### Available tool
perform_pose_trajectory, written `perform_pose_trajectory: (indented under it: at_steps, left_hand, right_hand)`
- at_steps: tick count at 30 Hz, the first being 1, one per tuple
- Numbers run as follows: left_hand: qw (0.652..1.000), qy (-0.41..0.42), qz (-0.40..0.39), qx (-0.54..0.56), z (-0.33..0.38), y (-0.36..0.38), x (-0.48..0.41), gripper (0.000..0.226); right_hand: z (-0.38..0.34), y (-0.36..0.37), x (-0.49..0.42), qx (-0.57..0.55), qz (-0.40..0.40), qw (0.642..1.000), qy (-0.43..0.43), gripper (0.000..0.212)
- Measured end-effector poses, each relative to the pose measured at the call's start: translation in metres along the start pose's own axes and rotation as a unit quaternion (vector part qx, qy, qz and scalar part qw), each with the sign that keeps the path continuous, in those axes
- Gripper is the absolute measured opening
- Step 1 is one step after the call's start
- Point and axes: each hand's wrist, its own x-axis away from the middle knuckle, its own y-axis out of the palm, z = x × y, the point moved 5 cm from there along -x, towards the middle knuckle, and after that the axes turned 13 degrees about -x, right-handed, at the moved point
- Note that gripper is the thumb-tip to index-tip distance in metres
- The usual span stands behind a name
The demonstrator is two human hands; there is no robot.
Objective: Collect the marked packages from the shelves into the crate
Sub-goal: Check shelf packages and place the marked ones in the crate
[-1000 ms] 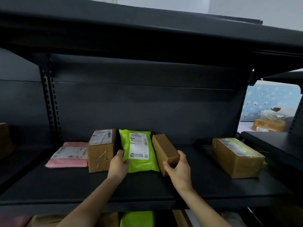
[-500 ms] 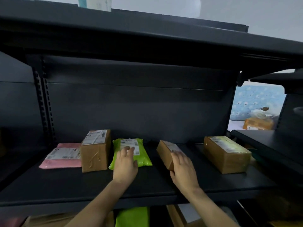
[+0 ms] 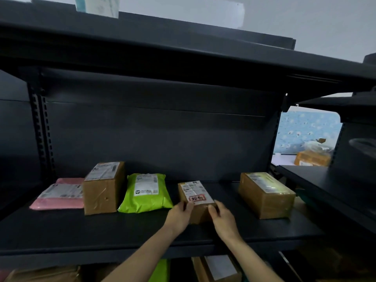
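From the head camera, you are looking at the marked box (image 3: pixel 195 197), the small brown one whose label is carrying a red-framed stamp; it is lying on the dark shelf (image 3: pixel 122 231), with the green mailer (image 3: pixel 145 195) just beside it on the left and the taped carton (image 3: pixel 266 195) well apart on the right; its long axis is running away from you, the far end leaning slightly leftward, so its short near end is facing you. Your left hand (image 3: pixel 180 215) is gripping the near-left corner, thumb lying at the label's edge; your right hand (image 3: pixel 222 217) is curling round the near-right corner; neither is sitting nearer than the other. I am judging the coming pull to be running straight back along that axis; the crate is not showing here.
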Motion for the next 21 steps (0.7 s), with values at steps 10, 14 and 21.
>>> perform_pose_trajectory:
  at_steps: [10, 14, 21]
  left_hand:
    - [0.989, 0.053, 0.012, 0.140, -0.009, 0.004, 0.006, 0.047]
    - [0.984, 0.074, -0.001, 0.160, -0.008, 0.003, 0.005, 0.049]
    - [0.977, 0.118, -0.019, 0.176, 0.003, 0.001, 0.000, 0.048]
  right_hand:
    - [-0.001, 0.001, 0.024, -0.096, 0.019, 0.993, -0.072, 0.032]
    - [-0.003, -0.001, 0.023, -0.085, 0.031, 0.993, -0.079, 0.034]
    - [0.001, -0.008, 0.019, -0.096, 0.052, 0.991, -0.077, 0.036]
